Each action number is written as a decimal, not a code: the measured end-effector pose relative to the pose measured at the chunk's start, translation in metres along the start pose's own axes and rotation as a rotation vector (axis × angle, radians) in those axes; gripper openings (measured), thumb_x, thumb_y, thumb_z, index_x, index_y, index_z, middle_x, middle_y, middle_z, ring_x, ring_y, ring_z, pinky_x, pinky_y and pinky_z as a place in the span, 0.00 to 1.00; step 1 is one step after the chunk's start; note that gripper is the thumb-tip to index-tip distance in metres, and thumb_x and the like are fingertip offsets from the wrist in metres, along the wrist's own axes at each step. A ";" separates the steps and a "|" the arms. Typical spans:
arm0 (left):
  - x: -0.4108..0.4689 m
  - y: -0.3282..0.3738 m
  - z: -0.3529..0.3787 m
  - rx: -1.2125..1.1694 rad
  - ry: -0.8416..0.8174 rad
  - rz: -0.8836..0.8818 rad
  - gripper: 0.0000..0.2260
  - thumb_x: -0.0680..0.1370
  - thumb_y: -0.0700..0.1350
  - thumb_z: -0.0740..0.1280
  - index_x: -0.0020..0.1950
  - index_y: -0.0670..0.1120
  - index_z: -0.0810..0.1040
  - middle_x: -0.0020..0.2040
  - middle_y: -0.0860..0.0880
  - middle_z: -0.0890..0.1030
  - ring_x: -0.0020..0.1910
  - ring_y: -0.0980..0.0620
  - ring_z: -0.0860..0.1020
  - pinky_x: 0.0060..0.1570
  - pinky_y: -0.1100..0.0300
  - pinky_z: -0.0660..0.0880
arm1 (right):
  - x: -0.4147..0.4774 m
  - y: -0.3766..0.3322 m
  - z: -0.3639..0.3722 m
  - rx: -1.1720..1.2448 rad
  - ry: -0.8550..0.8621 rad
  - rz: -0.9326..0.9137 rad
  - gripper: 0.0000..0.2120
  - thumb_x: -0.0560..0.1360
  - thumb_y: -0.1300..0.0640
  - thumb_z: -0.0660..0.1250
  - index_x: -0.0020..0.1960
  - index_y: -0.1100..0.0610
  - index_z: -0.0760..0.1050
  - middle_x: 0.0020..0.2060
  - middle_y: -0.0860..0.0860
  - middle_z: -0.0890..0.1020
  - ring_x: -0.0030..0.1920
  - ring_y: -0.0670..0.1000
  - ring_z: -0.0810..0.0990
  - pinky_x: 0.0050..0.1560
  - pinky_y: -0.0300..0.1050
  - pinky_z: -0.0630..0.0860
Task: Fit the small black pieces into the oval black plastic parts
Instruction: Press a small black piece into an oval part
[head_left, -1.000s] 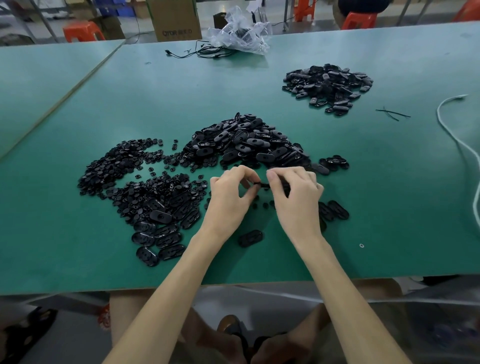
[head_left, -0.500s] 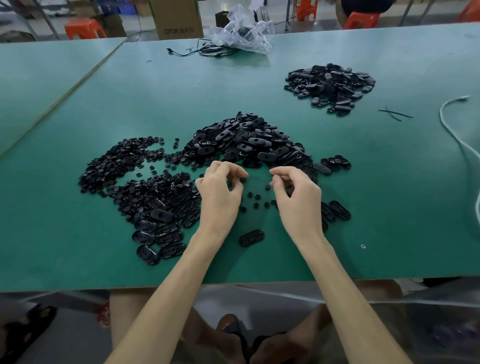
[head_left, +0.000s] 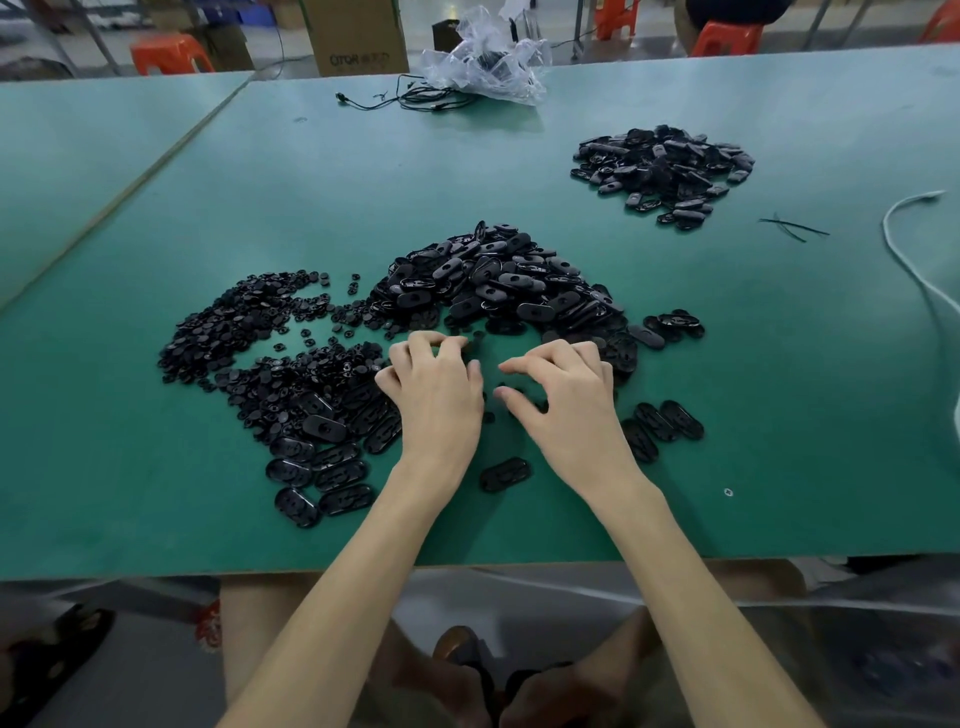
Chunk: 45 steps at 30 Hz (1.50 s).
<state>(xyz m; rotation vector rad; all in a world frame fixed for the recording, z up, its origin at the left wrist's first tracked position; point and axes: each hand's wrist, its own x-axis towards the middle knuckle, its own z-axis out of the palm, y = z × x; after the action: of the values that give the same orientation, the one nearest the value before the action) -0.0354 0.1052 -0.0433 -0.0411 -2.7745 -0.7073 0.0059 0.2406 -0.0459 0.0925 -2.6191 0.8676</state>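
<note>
1. The left hand (head_left: 436, 387) curled its fingertips onto the desk (head_left: 779, 374) at the edge of the small black pieces (head_left: 234, 332); a pinch could not be confirmed.
2. The right hand (head_left: 566, 400) hung loosely curled and empty beside the oval parts (head_left: 498, 280).
3. Risk: the crowded pieces might lift doubled or scatter.

green table (head_left: 779, 395), orange stools (head_left: 171, 54), cardboard box (head_left: 356, 36)

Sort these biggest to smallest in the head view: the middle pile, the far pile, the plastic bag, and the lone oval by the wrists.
1. middle pile
2. far pile
3. plastic bag, which looks only a bit smaller than the far pile. Both sit far from the camera, so their true sizes are unsure.
4. lone oval
</note>
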 end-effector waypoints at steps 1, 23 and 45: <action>-0.001 0.000 0.000 0.003 0.008 0.007 0.13 0.85 0.48 0.64 0.67 0.49 0.79 0.65 0.48 0.72 0.67 0.45 0.63 0.61 0.51 0.56 | 0.000 0.000 0.001 -0.011 -0.001 -0.006 0.12 0.78 0.51 0.74 0.60 0.52 0.84 0.53 0.46 0.79 0.60 0.51 0.69 0.60 0.43 0.60; 0.005 -0.002 -0.005 -0.604 -0.060 0.027 0.04 0.82 0.45 0.71 0.56 0.49 0.83 0.47 0.55 0.83 0.50 0.55 0.80 0.57 0.53 0.76 | 0.001 -0.004 0.000 -0.045 0.070 0.002 0.04 0.81 0.55 0.71 0.51 0.55 0.84 0.46 0.48 0.81 0.54 0.54 0.73 0.58 0.49 0.66; 0.002 0.004 -0.015 -0.814 -0.111 0.041 0.06 0.76 0.44 0.78 0.49 0.49 0.82 0.43 0.54 0.84 0.41 0.61 0.80 0.41 0.71 0.72 | 0.002 -0.002 -0.019 0.664 0.257 0.200 0.06 0.81 0.63 0.70 0.53 0.53 0.82 0.44 0.44 0.88 0.51 0.43 0.86 0.44 0.38 0.76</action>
<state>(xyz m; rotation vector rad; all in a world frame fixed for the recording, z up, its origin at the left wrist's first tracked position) -0.0335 0.1015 -0.0283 -0.3009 -2.3709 -1.8015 0.0108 0.2501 -0.0298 -0.1022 -2.0338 1.6652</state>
